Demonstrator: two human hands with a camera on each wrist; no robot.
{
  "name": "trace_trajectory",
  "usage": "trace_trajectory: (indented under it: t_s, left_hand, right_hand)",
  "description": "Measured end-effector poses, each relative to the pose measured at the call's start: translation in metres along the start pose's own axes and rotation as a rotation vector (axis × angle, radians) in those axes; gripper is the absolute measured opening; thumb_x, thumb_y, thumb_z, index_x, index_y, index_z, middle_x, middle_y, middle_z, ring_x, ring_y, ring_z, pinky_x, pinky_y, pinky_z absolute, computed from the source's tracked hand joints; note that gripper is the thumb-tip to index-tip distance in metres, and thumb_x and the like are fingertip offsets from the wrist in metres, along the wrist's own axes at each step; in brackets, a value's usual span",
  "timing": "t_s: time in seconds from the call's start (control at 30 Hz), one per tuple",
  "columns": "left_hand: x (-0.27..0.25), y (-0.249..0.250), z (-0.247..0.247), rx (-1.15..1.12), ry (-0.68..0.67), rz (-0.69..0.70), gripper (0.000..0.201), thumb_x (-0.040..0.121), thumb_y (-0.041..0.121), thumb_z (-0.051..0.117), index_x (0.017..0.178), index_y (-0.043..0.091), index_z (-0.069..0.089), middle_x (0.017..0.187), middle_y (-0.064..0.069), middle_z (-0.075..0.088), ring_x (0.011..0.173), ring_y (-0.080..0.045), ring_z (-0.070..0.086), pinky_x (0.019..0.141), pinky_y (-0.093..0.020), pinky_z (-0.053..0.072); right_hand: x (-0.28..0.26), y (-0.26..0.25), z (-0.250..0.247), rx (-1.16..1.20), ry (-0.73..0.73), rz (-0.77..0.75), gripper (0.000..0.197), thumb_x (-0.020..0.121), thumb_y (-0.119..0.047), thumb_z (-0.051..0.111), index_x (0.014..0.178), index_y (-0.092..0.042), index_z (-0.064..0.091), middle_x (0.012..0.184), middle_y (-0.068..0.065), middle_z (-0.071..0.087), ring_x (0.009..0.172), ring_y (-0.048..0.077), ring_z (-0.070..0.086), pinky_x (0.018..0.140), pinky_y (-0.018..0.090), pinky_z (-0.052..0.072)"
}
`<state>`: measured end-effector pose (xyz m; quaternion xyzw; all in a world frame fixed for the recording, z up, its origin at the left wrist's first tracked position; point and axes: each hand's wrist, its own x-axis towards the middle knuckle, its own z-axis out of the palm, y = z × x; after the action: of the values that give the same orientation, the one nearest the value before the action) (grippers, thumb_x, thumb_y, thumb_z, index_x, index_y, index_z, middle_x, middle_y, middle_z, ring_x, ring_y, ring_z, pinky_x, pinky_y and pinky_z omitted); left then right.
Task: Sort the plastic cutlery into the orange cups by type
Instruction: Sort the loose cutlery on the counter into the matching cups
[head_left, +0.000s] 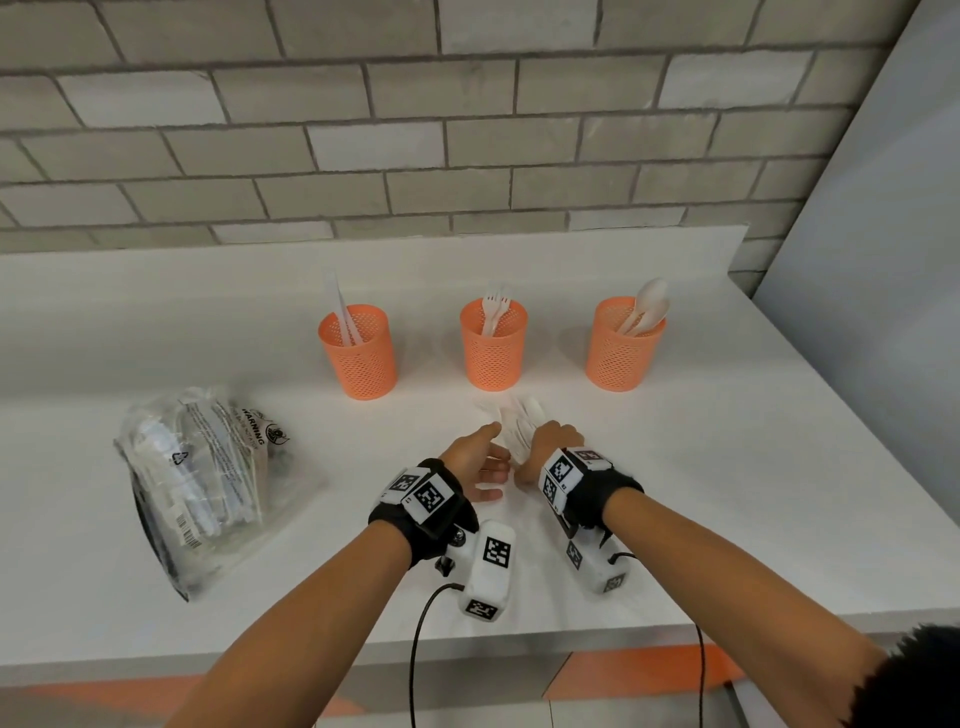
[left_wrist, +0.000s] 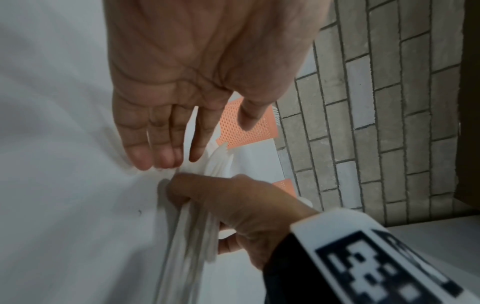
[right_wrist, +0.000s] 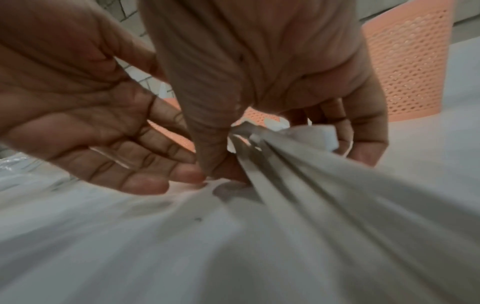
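Three orange mesh cups stand in a row on the white counter: the left cup (head_left: 357, 351) holds knives, the middle cup (head_left: 493, 344) forks, the right cup (head_left: 625, 343) spoons. My right hand (head_left: 553, 444) grips a bundle of white plastic cutlery (head_left: 519, 423) in front of the middle cup; the handles run back toward the wrist (right_wrist: 324, 185). My left hand (head_left: 480, 460) is open beside it, fingers straight, fingertips (left_wrist: 161, 160) close to the bundle (left_wrist: 192, 226). Which types the bundle holds is blurred.
A crumpled clear plastic bag (head_left: 208, 478) with more white cutlery lies on the counter at the left. A brick wall rises behind the cups, a grey panel stands at the right. The counter's front edge (head_left: 467, 654) is near my forearms.
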<state>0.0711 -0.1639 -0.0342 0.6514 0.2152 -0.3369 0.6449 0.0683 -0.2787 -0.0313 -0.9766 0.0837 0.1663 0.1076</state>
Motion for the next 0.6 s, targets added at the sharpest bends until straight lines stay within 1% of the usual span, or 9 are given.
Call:
trace_trajectory:
  t_s: [0.07, 0.17, 0.23, 0.3, 0.4, 0.43, 0.5, 0.53, 0.6]
  left_hand:
    - [0.0007, -0.0017, -0.0012, -0.024, -0.013, -0.008, 0.04, 0.095, 0.043, 0.04, 0.086, 0.007, 0.054, 0.084, -0.007, 0.057, 0.075, -0.018, 0.053, 0.083, -0.036, 0.045]
    - [0.0016, -0.0042, -0.0008, -0.038, -0.03, -0.002, 0.038, 0.096, 0.043, 0.039, 0.088, 0.008, 0.052, 0.086, -0.007, 0.058, 0.077, -0.017, 0.054, 0.09, -0.038, 0.044]
    - [0.0012, -0.0051, 0.0006, -0.047, -0.04, 0.006, 0.038, 0.096, 0.042, 0.038, 0.085, 0.009, 0.052, 0.084, -0.006, 0.058, 0.076, -0.017, 0.053, 0.087, -0.036, 0.045]
    - [0.0012, -0.0054, 0.0018, -0.039, -0.051, 0.015, 0.038, 0.097, 0.042, 0.037, 0.083, 0.01, 0.053, 0.084, -0.006, 0.058, 0.075, -0.017, 0.053, 0.083, -0.034, 0.045]
    - [0.0031, -0.0072, 0.0024, -0.047, -0.06, 0.017, 0.038, 0.097, 0.041, 0.036, 0.085, 0.01, 0.055, 0.086, -0.006, 0.059, 0.079, -0.017, 0.054, 0.087, -0.035, 0.043]
    - [0.0032, -0.0078, 0.0031, -0.043, -0.066, 0.016, 0.038, 0.097, 0.041, 0.036, 0.085, 0.011, 0.056, 0.086, -0.006, 0.059, 0.079, -0.017, 0.054, 0.086, -0.034, 0.044]
    - [0.0031, -0.009, 0.0056, -0.049, -0.075, 0.018, 0.038, 0.097, 0.041, 0.037, 0.086, 0.01, 0.057, 0.086, -0.007, 0.059, 0.078, -0.017, 0.055, 0.079, -0.032, 0.047]
    - [0.0026, -0.0095, 0.0067, -0.062, -0.077, 0.019, 0.037, 0.097, 0.041, 0.038, 0.087, 0.01, 0.057, 0.086, -0.007, 0.059, 0.076, -0.018, 0.055, 0.074, -0.031, 0.047]
    - [0.0012, -0.0097, 0.008, -0.097, -0.082, 0.026, 0.035, 0.096, 0.04, 0.04, 0.089, 0.009, 0.057, 0.087, -0.009, 0.059, 0.077, -0.019, 0.056, 0.072, -0.031, 0.048]
  right_hand:
    - [0.0013, 0.0027, -0.0009, -0.012, -0.004, -0.023, 0.058, 0.091, -0.031, 0.051, 0.141, -0.01, 0.03, 0.141, 0.015, 0.04, 0.126, 0.03, 0.044, 0.103, 0.034, 0.038]
    - [0.0027, 0.0042, 0.0013, -0.058, -0.033, 0.015, 0.056, 0.087, -0.033, 0.055, 0.134, -0.007, 0.036, 0.137, 0.015, 0.042, 0.126, 0.03, 0.043, 0.102, 0.035, 0.039]
    - [0.0031, 0.0034, 0.0038, -0.082, -0.04, 0.008, 0.054, 0.084, -0.028, 0.061, 0.128, -0.004, 0.04, 0.132, 0.015, 0.045, 0.123, 0.03, 0.045, 0.1, 0.035, 0.041]
    - [0.0021, 0.0014, 0.0039, -0.094, -0.025, 0.009, 0.05, 0.083, -0.026, 0.064, 0.123, -0.005, 0.044, 0.129, 0.014, 0.05, 0.119, 0.029, 0.05, 0.097, 0.036, 0.042]
    - [0.0016, 0.0001, 0.0065, -0.134, 0.001, -0.019, 0.046, 0.084, -0.029, 0.062, 0.12, -0.007, 0.045, 0.126, 0.013, 0.053, 0.116, 0.029, 0.052, 0.095, 0.037, 0.041]
    - [0.0021, 0.0004, 0.0083, -0.132, 0.0, -0.024, 0.045, 0.085, -0.03, 0.061, 0.12, -0.006, 0.045, 0.126, 0.014, 0.052, 0.116, 0.03, 0.051, 0.095, 0.037, 0.042]
    - [0.0021, 0.0024, 0.0084, -0.12, -0.002, -0.055, 0.043, 0.086, -0.027, 0.06, 0.12, -0.004, 0.045, 0.126, 0.016, 0.052, 0.117, 0.03, 0.051, 0.094, 0.037, 0.044]
    - [0.0027, 0.0042, 0.0083, -0.111, -0.003, -0.081, 0.04, 0.087, -0.023, 0.059, 0.119, -0.003, 0.047, 0.125, 0.016, 0.054, 0.116, 0.031, 0.052, 0.092, 0.036, 0.045]
    - [0.0029, 0.0063, 0.0061, -0.096, -0.016, -0.15, 0.032, 0.089, -0.019, 0.056, 0.114, 0.0, 0.053, 0.12, 0.017, 0.059, 0.111, 0.031, 0.057, 0.087, 0.033, 0.047]
